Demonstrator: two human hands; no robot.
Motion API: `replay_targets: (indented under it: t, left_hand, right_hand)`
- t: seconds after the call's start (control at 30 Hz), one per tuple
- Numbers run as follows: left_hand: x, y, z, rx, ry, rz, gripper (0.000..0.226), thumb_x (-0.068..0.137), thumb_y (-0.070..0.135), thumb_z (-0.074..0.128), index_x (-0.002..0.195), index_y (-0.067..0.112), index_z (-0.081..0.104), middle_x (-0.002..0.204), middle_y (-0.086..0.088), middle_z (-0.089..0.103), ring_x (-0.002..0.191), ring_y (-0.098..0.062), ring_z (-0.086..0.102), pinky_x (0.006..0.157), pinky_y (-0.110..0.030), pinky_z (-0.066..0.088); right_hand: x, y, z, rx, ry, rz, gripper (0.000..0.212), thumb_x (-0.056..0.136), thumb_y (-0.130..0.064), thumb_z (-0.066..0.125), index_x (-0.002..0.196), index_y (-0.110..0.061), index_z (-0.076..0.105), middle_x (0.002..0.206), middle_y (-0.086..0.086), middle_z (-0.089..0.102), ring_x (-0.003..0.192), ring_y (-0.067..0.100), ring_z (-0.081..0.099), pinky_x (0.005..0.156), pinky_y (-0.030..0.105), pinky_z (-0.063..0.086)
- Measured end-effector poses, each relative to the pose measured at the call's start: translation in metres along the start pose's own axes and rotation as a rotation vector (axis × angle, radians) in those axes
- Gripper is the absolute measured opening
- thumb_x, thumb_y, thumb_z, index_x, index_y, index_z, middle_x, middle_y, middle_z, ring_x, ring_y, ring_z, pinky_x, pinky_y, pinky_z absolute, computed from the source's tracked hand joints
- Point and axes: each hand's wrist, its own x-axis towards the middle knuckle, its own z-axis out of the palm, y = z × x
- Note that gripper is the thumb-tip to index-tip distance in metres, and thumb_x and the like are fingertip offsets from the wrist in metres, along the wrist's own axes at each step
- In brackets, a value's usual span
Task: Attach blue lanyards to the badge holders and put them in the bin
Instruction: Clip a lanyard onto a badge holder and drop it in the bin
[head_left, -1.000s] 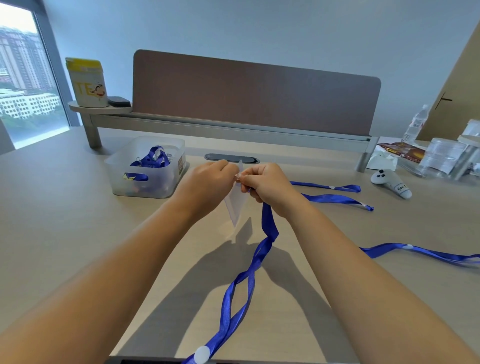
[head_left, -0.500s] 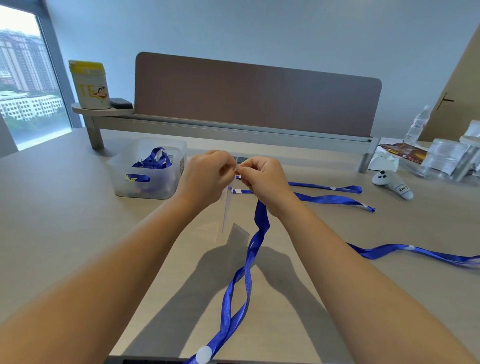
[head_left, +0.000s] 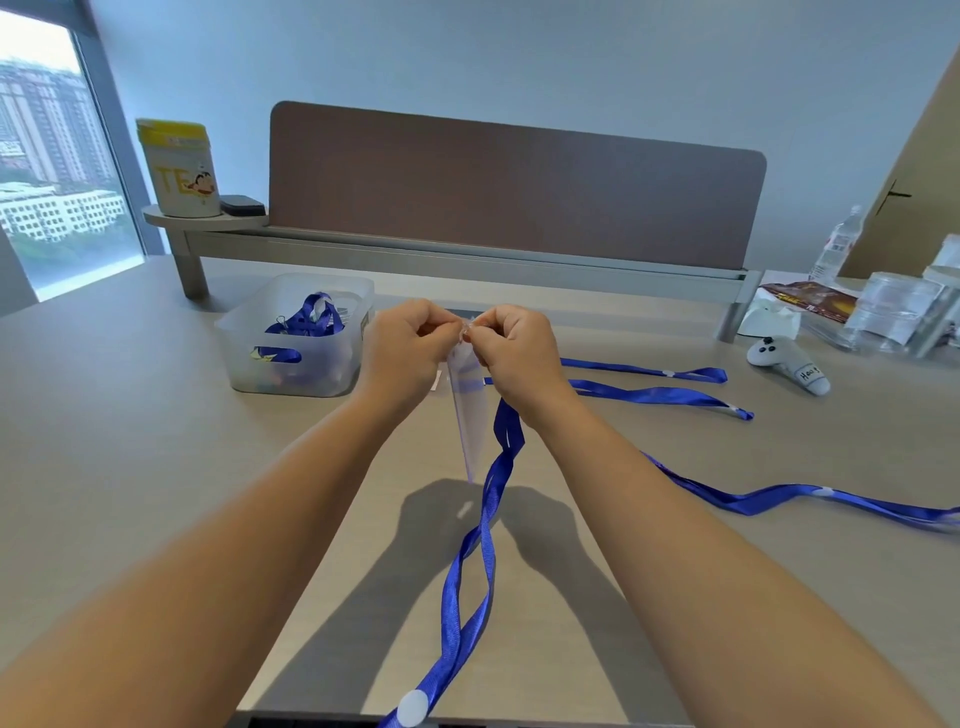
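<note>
The clip end of the held lanyard (head_left: 470, 566) is hiding between the curled fingers of the left hand (head_left: 408, 347) and right hand (head_left: 511, 347), so whether it's hooked on yet can't be told – both hands are pinching the top edge of the clear badge holder (head_left: 470, 410), w/ the right also gripping the lanyard, just right of the bin (head_left: 298, 338). The bin is holding blue lanyards w/ holders – its lower contents are blurring behind frosted plastic – and three spare lanyards (head_left: 654, 396) are lying farther right of the bin. Vs. a moment ago the badge holder is hanging broader to the camera, no longer edge-on.
</note>
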Motion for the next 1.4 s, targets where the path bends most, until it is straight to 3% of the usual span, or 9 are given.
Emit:
replay_targets:
  t: [0.23,0.5,0.63,0.77,1.0,1.1,1.2,1.3,1.4]
  left_hand:
    - [0.003,0.000,-0.008,-0.180,-0.062,-0.181,0.019,0.089,0.010,0.048,0.094,-0.003,0.062,0.070,0.001,0.057,0.066,-0.012,0.056,0.060,-0.015,0.052]
    - [-0.001,0.007,-0.015,-0.415,-0.271,-0.301,0.028,0.088,0.012,0.050,0.116,0.013,0.048,0.104,-0.005,0.056,0.099,-0.019,0.054,0.076,-0.021,0.050]
    - [-0.001,0.006,-0.013,-0.282,-0.218,-0.248,0.048,0.087,0.010,0.052,0.132,0.018,0.036,0.112,0.001,0.050,0.102,-0.015,0.050,0.088,-0.027,0.042]
    - [-0.003,0.000,-0.014,-0.236,-0.178,-0.239,0.032,0.091,0.009,0.044,0.123,0.006,0.048,0.113,-0.011,0.057,0.103,-0.021,0.053,0.081,-0.026,0.047]
    - [-0.004,-0.012,-0.015,0.360,0.038,0.187,0.025,0.090,0.005,0.046,0.108,-0.001,0.062,0.103,-0.022,0.069,0.091,-0.034,0.061,0.076,-0.030,0.043]
    - [-0.001,-0.016,-0.018,0.456,0.086,0.334,0.024,0.088,0.004,0.047,0.104,-0.004,0.063,0.098,-0.025,0.070,0.088,-0.039,0.063,0.075,-0.030,0.041]
    - [0.003,-0.022,-0.022,0.478,0.107,0.296,0.025,0.089,0.005,0.046,0.107,-0.003,0.062,0.101,-0.024,0.070,0.091,-0.038,0.063,0.076,-0.031,0.043]
    - [0.003,-0.030,-0.025,0.481,0.121,0.227,0.025,0.090,0.005,0.047,0.110,-0.001,0.061,0.104,-0.023,0.069,0.093,-0.038,0.061,0.078,-0.039,0.048]
    - [0.002,-0.039,-0.029,0.499,0.118,0.169,0.027,0.091,0.007,0.045,0.112,0.000,0.059,0.109,-0.021,0.067,0.099,-0.037,0.058,0.083,-0.041,0.047]
  right_hand:
    - [0.000,-0.003,0.003,-0.011,-0.012,-0.031,0.022,0.091,-0.008,0.045,0.096,0.004,0.063,0.065,-0.003,0.049,0.057,0.007,0.043,0.055,0.018,0.039]
    - [0.006,-0.004,-0.004,0.332,-0.095,0.225,0.027,0.094,-0.012,0.044,0.070,-0.018,0.053,0.060,0.000,0.050,0.048,0.008,0.041,0.044,0.014,0.038]
    - [0.006,-0.006,-0.007,0.442,-0.154,0.311,0.022,0.096,-0.016,0.043,0.076,-0.018,0.052,0.061,0.001,0.054,0.044,0.009,0.044,0.039,0.014,0.039]
    - [0.009,-0.008,-0.012,0.453,-0.228,0.357,0.024,0.095,-0.017,0.042,0.074,-0.015,0.054,0.052,-0.001,0.047,0.032,0.004,0.032,0.036,0.015,0.027]
    - [0.018,-0.008,-0.020,0.165,-0.268,0.435,0.028,0.088,-0.009,0.047,0.061,-0.009,0.053,0.026,-0.008,0.037,0.039,0.008,0.023,0.037,0.017,0.022]
    - [0.020,-0.004,-0.016,-0.026,-0.256,0.414,0.020,0.085,-0.005,0.049,0.065,-0.004,0.053,0.041,0.001,0.041,0.045,0.012,0.026,0.042,0.020,0.025]
    - [0.026,0.004,-0.008,-0.226,-0.157,0.285,0.013,0.088,-0.007,0.047,0.087,-0.001,0.058,0.067,0.009,0.048,0.053,0.015,0.037,0.053,0.026,0.032]
    - [0.034,0.008,-0.003,-0.188,0.016,0.110,0.028,0.094,-0.005,0.034,0.118,-0.004,0.047,0.094,0.006,0.046,0.077,0.018,0.044,0.054,0.021,0.036]
    - [0.042,0.008,-0.004,-0.127,0.156,-0.093,0.030,0.095,0.000,0.028,0.121,-0.003,0.042,0.095,0.005,0.044,0.085,0.016,0.043,0.061,0.015,0.036]
